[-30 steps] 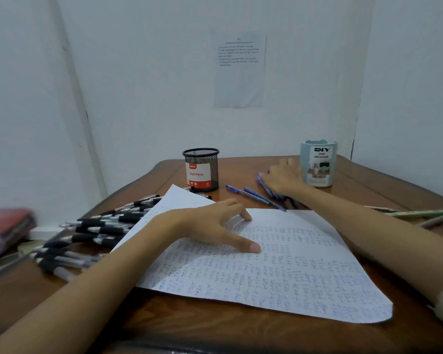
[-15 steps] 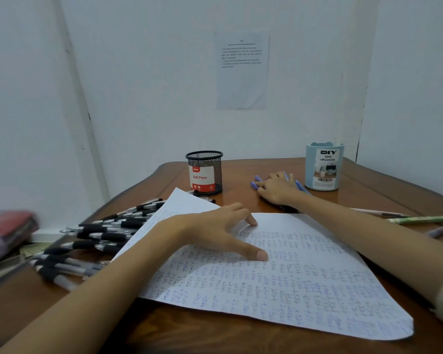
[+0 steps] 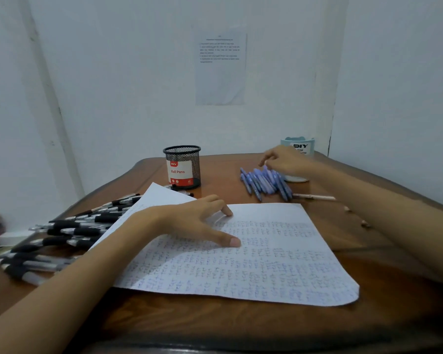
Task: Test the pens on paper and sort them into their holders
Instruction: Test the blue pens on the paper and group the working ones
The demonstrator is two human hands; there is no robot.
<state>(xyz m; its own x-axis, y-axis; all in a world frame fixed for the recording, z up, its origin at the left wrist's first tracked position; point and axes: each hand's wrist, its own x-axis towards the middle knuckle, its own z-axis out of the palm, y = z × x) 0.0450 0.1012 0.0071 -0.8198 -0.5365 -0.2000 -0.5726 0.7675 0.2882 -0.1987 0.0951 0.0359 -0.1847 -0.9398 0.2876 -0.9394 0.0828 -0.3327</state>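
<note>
**Left hand flat on the paper, right hand over the blue pens**

Head view: the left hand (image 3: 197, 221) lies on the scribbled paper (image 3: 266, 264), fingers spread and fairly straight, thumb and fingertips pressing the sheet. The right hand (image 3: 287, 162) reaches to the heap of blue pens (image 3: 265, 183), fingers bent down at its far edge. Whether they pinch a pen cannot be told. Just behind that hand stands the light blue holder (image 3: 301, 146). The black mesh holder (image 3: 182, 167) stands further left, and the black pens (image 3: 69, 233) lie fanned on the table (image 3: 215, 325) left of the paper.
</note>
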